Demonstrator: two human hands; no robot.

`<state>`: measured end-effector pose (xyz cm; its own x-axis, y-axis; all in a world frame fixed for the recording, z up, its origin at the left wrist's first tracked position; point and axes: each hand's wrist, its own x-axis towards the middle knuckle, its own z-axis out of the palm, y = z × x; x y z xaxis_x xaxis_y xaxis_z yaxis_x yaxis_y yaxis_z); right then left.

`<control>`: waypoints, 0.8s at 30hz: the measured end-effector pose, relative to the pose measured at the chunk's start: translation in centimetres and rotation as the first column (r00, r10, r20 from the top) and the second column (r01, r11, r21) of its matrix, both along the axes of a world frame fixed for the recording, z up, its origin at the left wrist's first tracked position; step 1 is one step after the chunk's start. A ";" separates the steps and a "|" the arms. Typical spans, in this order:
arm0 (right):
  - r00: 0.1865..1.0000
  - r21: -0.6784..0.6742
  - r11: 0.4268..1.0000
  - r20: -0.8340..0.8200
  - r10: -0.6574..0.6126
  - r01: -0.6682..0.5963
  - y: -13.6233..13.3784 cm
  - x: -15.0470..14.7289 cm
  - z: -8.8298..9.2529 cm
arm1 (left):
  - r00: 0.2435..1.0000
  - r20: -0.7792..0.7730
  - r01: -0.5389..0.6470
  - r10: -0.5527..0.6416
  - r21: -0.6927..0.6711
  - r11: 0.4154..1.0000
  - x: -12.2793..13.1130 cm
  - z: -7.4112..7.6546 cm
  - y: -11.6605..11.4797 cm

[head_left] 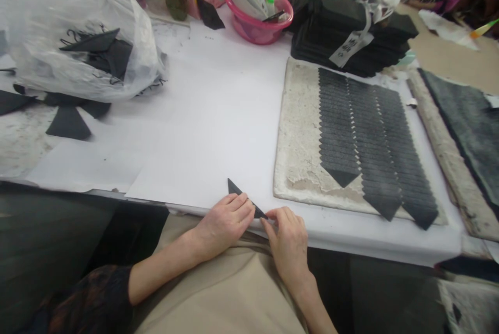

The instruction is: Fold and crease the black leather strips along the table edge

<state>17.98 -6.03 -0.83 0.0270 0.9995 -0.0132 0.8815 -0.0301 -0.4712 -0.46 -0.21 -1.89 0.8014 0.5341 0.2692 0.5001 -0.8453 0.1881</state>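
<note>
My left hand [226, 218] lies palm down at the front edge of the tabletop [195, 126], its fingers [245, 210] bent and close together, the thumb hidden from me. Just beside it, my right hand [290, 238] is curled, thumb and index finger nearly meeting in a pinch. My left forearm [166, 266] slants inward; my right forearm [314, 295] rises more steeply.

My left hand [227, 219] and right hand [288, 238] are bare. My left sleeve [99, 292], dark with a faint rusty-brown pattern, perhaps a print in this dim view, ends partway along the forearm [163, 269]. Plain beige cloth [230, 292], softly creased, hangs down my front.
</note>
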 end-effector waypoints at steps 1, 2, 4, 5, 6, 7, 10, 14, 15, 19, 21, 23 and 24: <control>1.000 0.003 1.000 -0.015 -0.005 0.005 -0.1 -0.1 -0.1 | 1.000 0.013 -0.003 0.004 -0.020 1.000 0.1 -0.1 0.1; 0.999 0.008 1.000 -0.040 -0.009 0.009 -0.2 -0.2 -0.1 | 1.000 0.023 -0.005 0.006 -0.043 0.999 0.1 -0.1 0.2; 0.993 0.021 0.999 -0.118 -0.024 0.027 -0.4 -0.4 -0.2 | 1.000 0.028 -0.004 0.007 -0.087 0.996 0.4 0.0 0.5; 0.984 0.026 0.999 -0.173 -0.039 0.044 -0.5 -0.5 -0.2 | 0.999 0.031 -0.013 0.016 -0.100 0.995 0.5 0.2 0.7; 0.970 0.027 0.997 -0.235 -0.060 0.068 -0.6 -0.5 -0.2 | 0.999 0.040 -0.032 0.036 -0.110 0.993 0.6 0.3 0.9; 0.949 0.022 0.995 -0.303 -0.090 0.101 -0.6 -0.6 -0.1 | 0.996 0.060 -0.053 0.061 -0.123 0.991 0.7 0.5 1.1; 0.839 -0.025 0.977 -0.509 -0.194 0.210 -0.5 -0.7 0.4 | 0.974 0.183 -0.081 0.137 -0.282 0.956 0.8 1.4 1.5; 0.644 -0.102 0.960 -0.723 -0.251 0.260 0.0 -0.6 1.2 | 0.928 0.292 0.040 0.232 -0.697 0.716 0.8 2.7 1.5; 0.595 -0.125 0.958 -0.761 -0.261 0.259 0.1 -0.5 1.4 | 0.913 0.304 0.059 0.273 -0.760 0.647 0.9 3.0 1.4; 0.421 -0.251 0.943 -0.848 -0.323 0.219 0.4 -0.5 1.9 | 0.848 0.326 0.100 0.419 -0.873 0.477 1.3 3.4 1.0; 0.357 -0.310 0.933 -0.864 -0.356 0.181 0.4 -0.6 2.0 | 0.828 0.311 0.099 0.466 -0.900 0.425 1.6 3.4 0.8; 0.292 -0.354 0.922 -0.875 -0.386 0.157 0.5 -0.8 2.0 | 0.820 0.294 0.087 0.491 -0.912 0.401 1.9 3.1 0.6; 0.259 -0.368 0.917 -0.880 -0.397 0.153 0.5 -0.9 1.9 | 0.812 0.296 0.071 0.503 -0.905 0.419 2.0 3.0 0.4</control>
